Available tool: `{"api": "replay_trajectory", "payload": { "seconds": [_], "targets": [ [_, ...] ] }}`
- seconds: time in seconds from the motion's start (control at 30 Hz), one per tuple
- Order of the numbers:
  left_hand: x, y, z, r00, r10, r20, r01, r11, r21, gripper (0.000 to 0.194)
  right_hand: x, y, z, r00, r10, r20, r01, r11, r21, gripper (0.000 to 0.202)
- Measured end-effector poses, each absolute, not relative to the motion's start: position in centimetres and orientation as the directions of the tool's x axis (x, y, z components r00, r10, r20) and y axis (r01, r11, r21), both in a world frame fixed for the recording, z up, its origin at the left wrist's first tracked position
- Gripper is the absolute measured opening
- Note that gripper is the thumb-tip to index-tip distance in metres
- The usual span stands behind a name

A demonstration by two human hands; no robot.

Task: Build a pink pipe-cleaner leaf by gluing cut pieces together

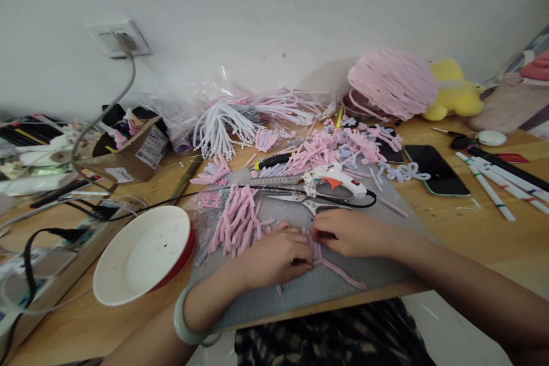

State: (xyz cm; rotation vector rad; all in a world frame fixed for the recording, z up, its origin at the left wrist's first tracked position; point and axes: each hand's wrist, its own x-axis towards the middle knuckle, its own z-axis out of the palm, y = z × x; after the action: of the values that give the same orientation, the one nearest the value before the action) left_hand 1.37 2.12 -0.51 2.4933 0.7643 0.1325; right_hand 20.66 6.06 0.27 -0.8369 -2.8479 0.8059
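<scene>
My left hand [274, 256] and my right hand [349, 233] meet over the grey mat [386, 269], fingers bent inward. Between them runs a pink pipe cleaner [341, 274], its long end trailing toward the mat's front edge. Both hands appear closed on it, though the fingertips are partly hidden. A heap of short fuzzy pink stems [235, 217] lies just left of my left hand. Beyond my right hand are metal scissors [306, 203], a white hot glue gun [338, 180] and a steel ruler [274, 181].
A white bowl with a red outside [107, 274] stands at left, near a power strip [77, 257] with cables. Behind the mat are white stems [223, 126] and a pink pile [317, 151]. A phone [437, 170] and white marker pens [486, 186] lie at right.
</scene>
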Motion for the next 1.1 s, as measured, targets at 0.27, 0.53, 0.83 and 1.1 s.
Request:
{"api": "replay_trajectory", "payload": {
  "seconds": [0.27, 0.53, 0.83, 1.1],
  "targets": [
    [0.8, 2.5, 0.3, 0.818, 0.574, -0.040, 0.486, -0.653, 0.581, 0.009, 21.3, 6.7, 0.5, -0.840, 0.539, -0.054, 0.455, 0.647, -0.612, 0.015],
    [-0.2, 3.2, 1.0, 0.749, 0.662, 0.032, 0.597, -0.696, 0.399, 0.017, 21.9, 6.7, 1.8, -0.820, 0.572, -0.010, 0.481, 0.681, -0.552, 0.016],
    [0.4, 2.9, 0.9, 0.854, 0.521, 0.007, 0.474, -0.782, 0.404, 0.023, 21.4, 5.6, 0.9, -0.873, 0.479, -0.092, 0.478, 0.802, -0.358, 0.019],
    [1.0, 2.4, 0.1, 0.792, 0.610, -0.033, 0.559, -0.701, 0.442, 0.013, 21.2, 5.1, 0.2, -0.879, 0.470, -0.078, 0.471, 0.831, -0.296, 0.023]
  ]
}}
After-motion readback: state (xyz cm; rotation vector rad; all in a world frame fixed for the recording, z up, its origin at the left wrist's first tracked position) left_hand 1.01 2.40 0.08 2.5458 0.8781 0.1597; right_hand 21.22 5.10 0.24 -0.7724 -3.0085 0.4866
